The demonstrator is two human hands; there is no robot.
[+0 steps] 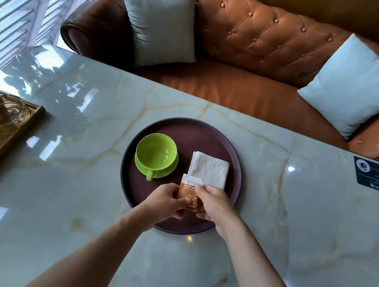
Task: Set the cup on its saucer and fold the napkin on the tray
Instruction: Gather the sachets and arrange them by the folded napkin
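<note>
both hands (169,199) (215,203) pinching sachet (189,193) in firm grip | we're risking tearing it, spilling over napkin (209,170) and tray (149,204)

Two bare forearms reaching in from the near edge, converging toward centre. Left hand (169,201) curled, thumb and fingers pinched shut. Right hand (215,203) just beside it, thumb and forefinger pinched likewise, knuckles up.

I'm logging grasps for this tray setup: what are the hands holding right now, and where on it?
Both hands hold one small orange packet: the left hand pinches its lower edge, the right hand its upper right side.
</note>
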